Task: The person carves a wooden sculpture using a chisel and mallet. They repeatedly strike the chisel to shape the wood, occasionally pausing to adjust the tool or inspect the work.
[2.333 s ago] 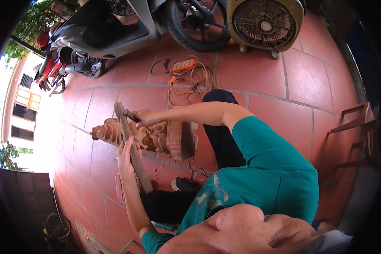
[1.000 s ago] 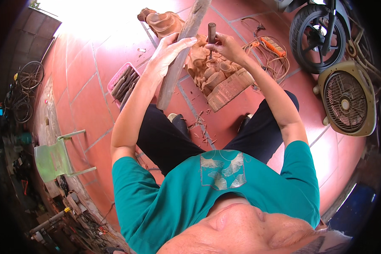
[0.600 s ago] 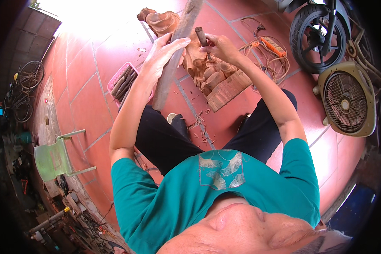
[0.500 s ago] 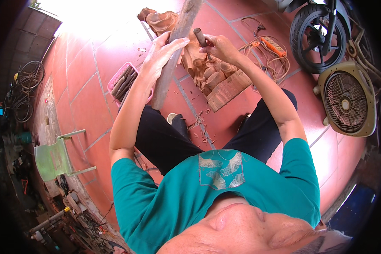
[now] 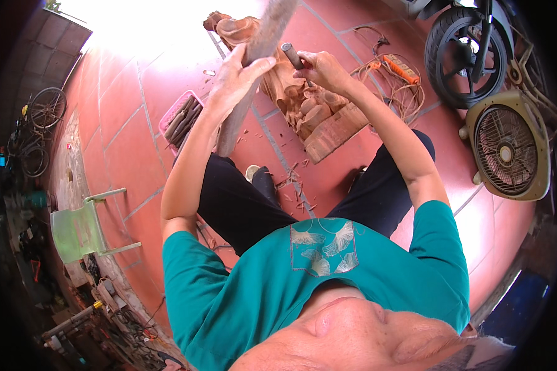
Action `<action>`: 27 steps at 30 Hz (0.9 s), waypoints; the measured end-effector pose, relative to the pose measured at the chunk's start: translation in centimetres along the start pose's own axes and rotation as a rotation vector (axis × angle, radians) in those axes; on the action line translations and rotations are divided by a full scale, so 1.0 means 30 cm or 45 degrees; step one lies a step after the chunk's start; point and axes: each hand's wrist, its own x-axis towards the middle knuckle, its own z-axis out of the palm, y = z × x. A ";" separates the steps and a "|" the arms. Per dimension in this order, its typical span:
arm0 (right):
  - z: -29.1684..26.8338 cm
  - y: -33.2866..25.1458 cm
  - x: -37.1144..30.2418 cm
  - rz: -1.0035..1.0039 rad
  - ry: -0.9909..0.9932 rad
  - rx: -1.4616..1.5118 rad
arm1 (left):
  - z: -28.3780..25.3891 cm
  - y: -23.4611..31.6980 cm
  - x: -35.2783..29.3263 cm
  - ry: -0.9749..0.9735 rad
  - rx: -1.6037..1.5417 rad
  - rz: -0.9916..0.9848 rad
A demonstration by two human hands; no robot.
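1. The step in hand looked like chiselling, with the long, flat-sided grey-brown wooden bar (image 5: pixel 270 34) as the striker. Done well, it called for square, light blows on the handle's end, well clear of the knuckles.
2. The left hand (image 5: pixel 234 83) gripped the bar around its middle, thumb laid across it; a firm but loose wrist would have suited it.
3. The right hand (image 5: pixel 323 69) pinched the slim chisel with a dark cylindrical handle (image 5: pixel 292 57) low down. The handle leaned far and left, so a steady angle mattered; whether the edge touched wood could not be told.
4. The reddish-brown carved wooden figure (image 5: pixel 309 108) lay on the red tiled floor (image 5: pixel 120 161), just below the right fingers, its flat base near and right, its narrow end far and left, partly behind the bar.
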 end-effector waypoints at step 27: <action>0.010 -0.020 0.009 0.150 0.013 0.059 | -0.026 -0.041 -0.009 0.046 0.084 0.159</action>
